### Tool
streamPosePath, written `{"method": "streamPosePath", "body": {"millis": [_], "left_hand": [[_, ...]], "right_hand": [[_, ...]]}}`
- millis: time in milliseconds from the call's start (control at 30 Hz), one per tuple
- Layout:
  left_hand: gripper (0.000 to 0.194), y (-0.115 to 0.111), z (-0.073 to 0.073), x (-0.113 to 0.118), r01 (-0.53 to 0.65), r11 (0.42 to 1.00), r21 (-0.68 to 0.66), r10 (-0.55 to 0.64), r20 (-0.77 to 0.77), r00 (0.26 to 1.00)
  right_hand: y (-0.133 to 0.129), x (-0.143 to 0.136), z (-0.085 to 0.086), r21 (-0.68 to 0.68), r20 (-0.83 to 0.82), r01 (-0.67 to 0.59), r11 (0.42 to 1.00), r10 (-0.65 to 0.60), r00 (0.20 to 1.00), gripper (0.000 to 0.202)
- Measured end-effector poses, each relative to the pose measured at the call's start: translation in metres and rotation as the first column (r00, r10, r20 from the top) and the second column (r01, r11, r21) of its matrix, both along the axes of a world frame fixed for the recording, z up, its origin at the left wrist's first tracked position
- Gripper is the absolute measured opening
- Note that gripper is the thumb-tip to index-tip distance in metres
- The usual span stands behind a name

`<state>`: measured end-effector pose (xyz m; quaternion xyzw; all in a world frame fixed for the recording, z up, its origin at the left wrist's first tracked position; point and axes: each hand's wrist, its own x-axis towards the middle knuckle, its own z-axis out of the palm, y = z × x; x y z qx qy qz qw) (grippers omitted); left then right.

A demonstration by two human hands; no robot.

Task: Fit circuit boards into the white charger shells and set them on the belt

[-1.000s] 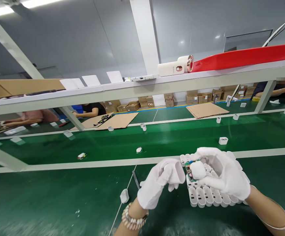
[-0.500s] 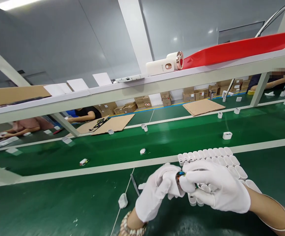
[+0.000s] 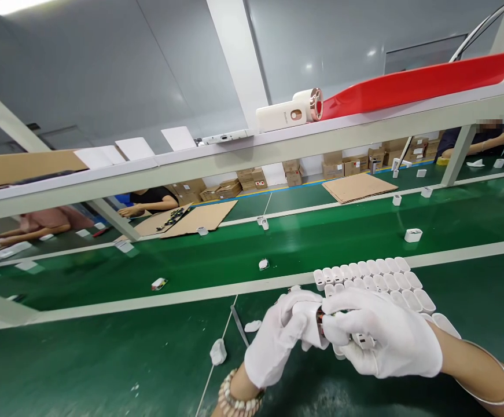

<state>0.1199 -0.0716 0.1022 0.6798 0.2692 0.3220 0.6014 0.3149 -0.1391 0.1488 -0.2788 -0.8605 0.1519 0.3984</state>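
Both hands wear white gloves and meet low in the view, fingertips touching. The left hand [image 3: 280, 339] comes up from the bottom edge, fingers curled inward, a beaded bracelet [image 3: 234, 399] around its wrist. The right hand [image 3: 384, 341] reaches in from the right, palm down, fingers pinched together, a thin bangle [image 3: 492, 388] on its bare forearm.

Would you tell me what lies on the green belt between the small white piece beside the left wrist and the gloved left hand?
In the head view, a thin grey strip and a small white scrap lie between the white piece and the left hand.
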Motion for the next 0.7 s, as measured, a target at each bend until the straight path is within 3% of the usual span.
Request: {"method": "streamPosePath", "body": {"millis": [267, 433, 700], "left_hand": [[0.055, 0.0, -0.001, 0.005, -0.023, 0.999, -0.049, 0.028, 0.104, 0.994], [0.052, -0.001, 0.001, 0.007, -0.03, 0.998, -0.054, 0.037, 0.122, 0.992], [0.056, -0.001, -0.002, 0.003, -0.093, 0.995, -0.018, 0.094, 0.05, 0.994]], "right_hand": [[-0.007, -0.002, 0.011, -0.075, 0.016, 0.14, 0.987, -0.14, 0.99, 0.025], [-0.013, -0.003, 0.006, -0.114, 0.016, 0.221, 0.969, -0.221, 0.975, 0.024], [-0.019, -0.004, 0.004, -0.098, -0.001, 0.177, 0.979, -0.178, 0.984, 0.026]]}}
